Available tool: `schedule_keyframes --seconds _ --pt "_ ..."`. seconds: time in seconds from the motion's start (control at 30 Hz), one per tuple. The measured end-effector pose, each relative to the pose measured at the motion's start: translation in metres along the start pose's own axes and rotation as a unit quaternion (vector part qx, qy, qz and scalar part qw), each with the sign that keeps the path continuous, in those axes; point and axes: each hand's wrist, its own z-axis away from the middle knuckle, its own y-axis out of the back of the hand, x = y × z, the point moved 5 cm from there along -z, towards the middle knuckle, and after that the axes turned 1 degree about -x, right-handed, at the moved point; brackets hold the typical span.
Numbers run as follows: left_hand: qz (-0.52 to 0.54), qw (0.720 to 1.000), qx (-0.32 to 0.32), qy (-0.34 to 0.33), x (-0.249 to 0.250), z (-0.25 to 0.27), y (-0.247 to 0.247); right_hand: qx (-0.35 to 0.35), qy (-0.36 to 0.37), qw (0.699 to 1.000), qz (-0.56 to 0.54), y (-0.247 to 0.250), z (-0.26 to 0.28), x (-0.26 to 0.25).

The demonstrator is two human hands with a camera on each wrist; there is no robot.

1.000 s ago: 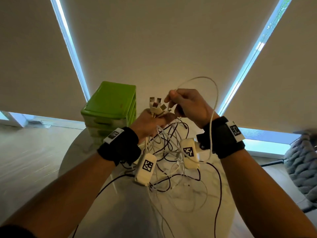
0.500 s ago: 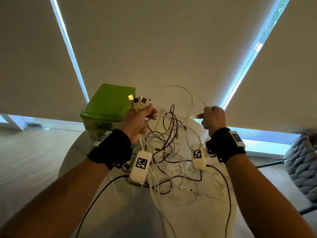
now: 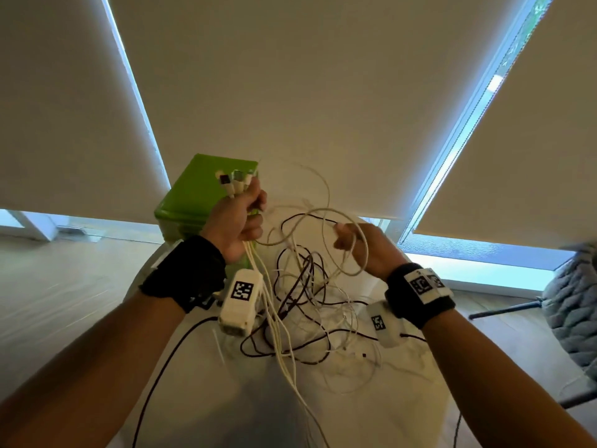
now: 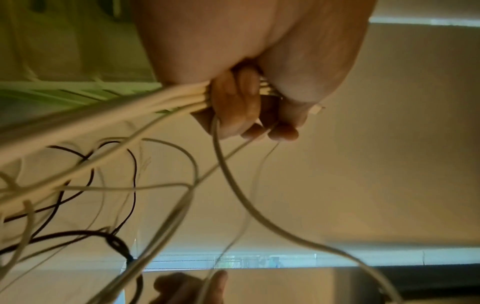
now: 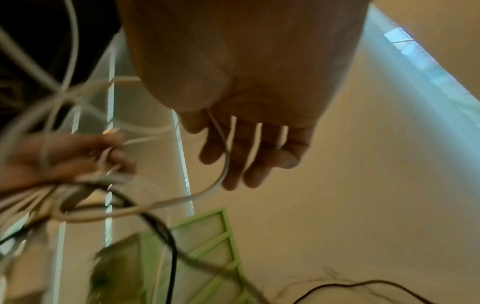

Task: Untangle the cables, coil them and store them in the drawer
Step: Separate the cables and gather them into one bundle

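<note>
Head view, read from the left: the green drawer unit [image 3: 200, 195] is seen at the far left of the white table [image 3: 371, 415], its drawers apparently closed. Just in front of it, the left hand [image 3: 237, 221] is clenched around a bundle of white cables, with their plug ends [image 3: 234, 181] sticking up above the fist and the leads trailing down. Between the hands, the tangle of cables [image 3: 307, 286], white and dark strands looped through each other, is partly lifted off the table. On the right, a single white loop [image 3: 352, 250] is draped over the relaxed, nearly straight fingers of the right hand [image 3: 365, 250]; it is hooked rather than pinched.

The untangling is judged barely begun. The step would be served best if the bundled plugs were held steady while one strand is followed from its plug and drawn out slowly, so that knots are not pulled tight.
</note>
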Motion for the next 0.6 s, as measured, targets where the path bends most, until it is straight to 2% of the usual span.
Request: schedule_keyframes --seconds 0.07,0.1,0.13,0.17,0.23,0.33,0.37,0.4,0.43,0.47,0.5,0.57,0.6 --pt "0.048 0.999 0.009 0.011 0.001 -0.001 0.015 0.038 -0.115 0.99 -0.066 0.016 -0.002 0.024" --pt "0.07 0.997 0.013 0.014 0.001 -0.001 0.022 0.053 -0.185 0.974 -0.121 0.024 0.0 0.036" --pt "0.093 0.995 0.016 0.014 0.001 -0.001 0.028 0.066 -0.259 0.943 -0.196 0.029 0.003 0.05" --pt "0.117 0.993 0.02 0.011 0.001 0.0 0.032 0.081 -0.32 0.901 -0.281 0.033 0.007 0.061" --pt "0.155 0.987 0.046 -0.004 0.002 0.001 0.044 0.131 -0.375 0.796 -0.456 0.039 0.015 0.077" --pt "0.177 0.979 0.098 -0.032 0.005 0.0 0.074 0.216 -0.356 0.647 -0.639 0.053 0.018 0.106" --pt "0.181 0.976 0.113 -0.036 0.006 0.0 0.085 0.247 -0.363 0.617 -0.653 0.06 0.025 0.115" --pt "0.182 0.974 0.128 -0.039 0.008 -0.001 0.096 0.263 -0.38 0.638 -0.616 0.07 0.032 0.129" --pt "0.178 0.973 0.139 -0.04 0.009 0.0 0.103 0.263 -0.394 0.683 -0.556 0.08 0.041 0.138" --pt "0.17 0.974 0.146 -0.039 0.01 0.0 0.106 0.238 -0.407 0.746 -0.47 0.086 0.047 0.145" --pt "0.161 0.975 0.147 -0.037 0.011 0.001 0.105 0.196 -0.411 0.794 -0.403 0.086 0.051 0.148" --pt "0.15 0.979 0.132 -0.032 0.012 0.001 0.093 0.098 -0.405 0.863 -0.286 0.072 0.051 0.145" --pt "0.144 0.982 0.118 -0.029 0.014 0.0 0.083 0.04 -0.396 0.9 -0.177 0.065 0.049 0.142"
